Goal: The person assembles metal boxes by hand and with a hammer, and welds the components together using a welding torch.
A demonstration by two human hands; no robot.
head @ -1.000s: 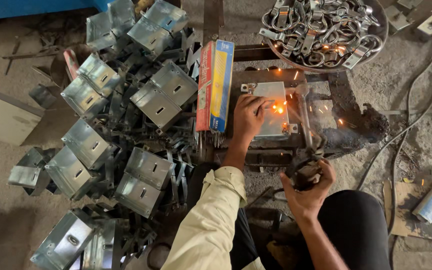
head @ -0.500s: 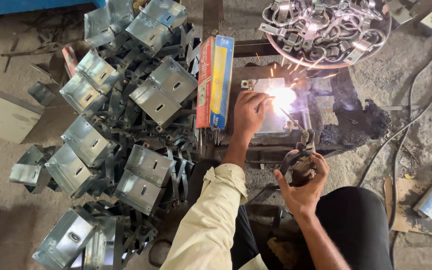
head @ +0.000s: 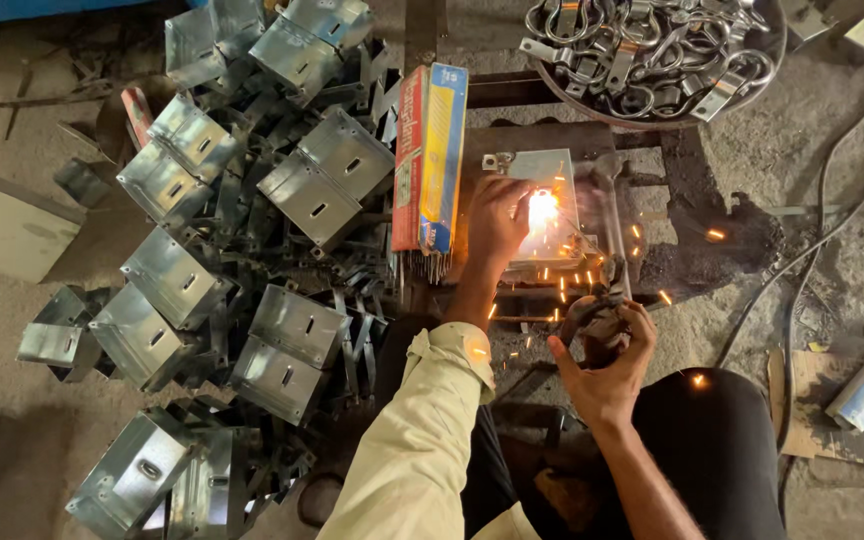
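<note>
The dark, scorched steel welding stand point(head: 692, 170) sits at the middle of the view and serves as the landmark. Left of it spreads the biggest mass, a heap of shiny galvanised sheet-metal boxes with slotted faces point(head: 252, 250), reaching from the top edge down to the bottom left. Above the stand's far right corner rests a round dark pan point(head: 774, 60) holding silvery ring-and-strap fittings point(head: 642, 45). Against the stand's left edge lean two flat cardboard packets, one red and one blue-and-yellow point(head: 432, 160), with thin rods poking from their lower ends.

On top of the stand lies the small grey galvanised steel plate point(head: 552, 180), flat, with a bright white arc point(head: 542, 210) burning near its near-left part and orange sparks scattering toward the person.

The left hand point(head: 494, 225), in a cream sleeve, lies on the plate's left edge just beside the arc, fingers curled down; whether they pinch or only press cannot be told. The right hand point(head: 602, 350), just below the stand's near edge, is wrapped tightly around a dark electrode holder point(head: 592, 315).

The plate looks stiff, light and sharp-edged, and likely very hot by the weld; it seems best held at the far edge, away from the glow.
</note>
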